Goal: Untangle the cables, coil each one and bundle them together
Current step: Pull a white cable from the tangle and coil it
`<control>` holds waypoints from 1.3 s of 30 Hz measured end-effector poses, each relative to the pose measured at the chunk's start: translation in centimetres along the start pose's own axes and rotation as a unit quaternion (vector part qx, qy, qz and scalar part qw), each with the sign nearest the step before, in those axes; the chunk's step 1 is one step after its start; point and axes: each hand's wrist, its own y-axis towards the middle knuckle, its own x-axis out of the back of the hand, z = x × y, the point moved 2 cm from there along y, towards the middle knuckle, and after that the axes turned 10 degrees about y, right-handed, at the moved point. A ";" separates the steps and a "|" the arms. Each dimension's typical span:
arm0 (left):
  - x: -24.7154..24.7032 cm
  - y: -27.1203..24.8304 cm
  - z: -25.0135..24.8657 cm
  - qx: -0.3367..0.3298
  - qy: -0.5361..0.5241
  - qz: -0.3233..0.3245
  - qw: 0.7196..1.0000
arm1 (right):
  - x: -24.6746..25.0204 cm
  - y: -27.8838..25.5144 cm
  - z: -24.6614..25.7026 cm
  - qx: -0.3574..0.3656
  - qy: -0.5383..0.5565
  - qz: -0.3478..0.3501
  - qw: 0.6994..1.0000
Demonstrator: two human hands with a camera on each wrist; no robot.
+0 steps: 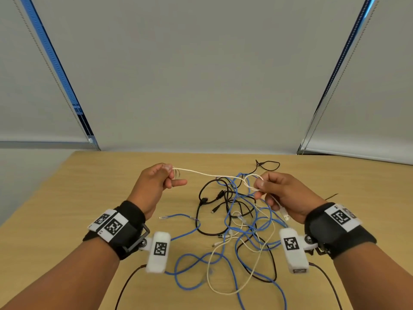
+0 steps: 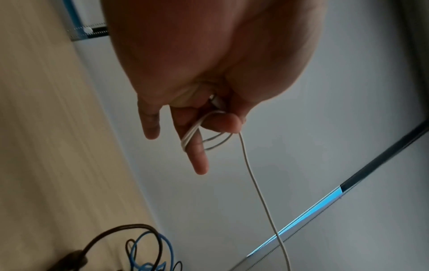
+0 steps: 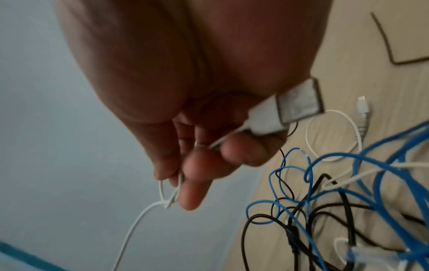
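A thin white cable (image 1: 212, 174) stretches in the air between both hands, above the table. My left hand (image 1: 156, 182) pinches one end, with small loops of the white cable (image 2: 192, 135) wound round a finger. My right hand (image 1: 277, 193) pinches the other part of it, and the white USB plug (image 3: 278, 111) sticks out below the palm. Under the hands lies a tangle of blue cable (image 1: 252, 227), black cable (image 1: 201, 211) and another white cable (image 1: 223, 276) on the wooden table (image 1: 67, 220).
Grey roller blinds (image 1: 201, 74) close off the far side behind the table's back edge. A thin black cable loop (image 1: 268, 165) lies near that edge. Black leads from the wrist cameras hang off the near edge on both sides.
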 end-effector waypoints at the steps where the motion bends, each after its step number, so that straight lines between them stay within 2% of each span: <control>1: -0.2 -0.1 0.1 0.000 0.010 0.007 1.000 | -0.2 0.1 -0.1 0.002 -0.003 -0.014 1.000; 4: -1.8 -0.8 -0.1 -0.008 0.070 0.048 0.996 | -1.5 0.3 -0.3 0.009 -0.005 -0.022 1.000; 7: -4.4 -1.8 -0.7 -0.043 0.142 0.097 0.984 | -3.4 0.5 -0.2 0.022 -0.030 -0.019 0.999; 10: -6.8 -2.2 -1.1 -0.078 0.162 0.116 0.977 | -5.6 0.7 0.2 0.037 -0.031 -0.018 0.999; 16: -8.4 -1.8 -1.2 -0.079 0.107 0.068 0.989 | -7.9 0.5 0.9 0.064 -0.072 -0.005 0.995; 20: -8.3 -1.8 -1.0 -0.087 0.093 0.029 0.991 | -8.0 1.0 0.7 0.078 -0.190 -0.053 0.977; 22: -8.6 -1.8 -1.0 -0.089 0.101 0.016 0.991 | -7.8 1.4 0.6 0.073 -0.268 -0.079 0.957; 27: -8.4 -1.6 -0.7 -0.095 0.171 0.000 0.981 | -7.8 1.6 0.3 0.042 -0.338 -0.052 0.939; 31: -7.7 -1.2 -0.1 -0.056 0.171 0.019 0.984 | -6.9 1.6 0.4 0.060 -0.375 -0.076 0.922; 34: -6.9 -1.1 0.3 -0.002 0.140 0.082 0.987 | -5.8 1.7 0.5 0.059 -0.353 -0.088 0.929; 36: -6.6 -1.1 0.3 0.012 0.153 0.111 0.982 | -5.5 1.8 0.7 0.075 -0.363 -0.092 0.924; 39: -6.0 -0.7 0.1 0.020 0.196 0.131 0.972 | -5.2 1.9 1.0 0.133 -0.456 -0.101 0.874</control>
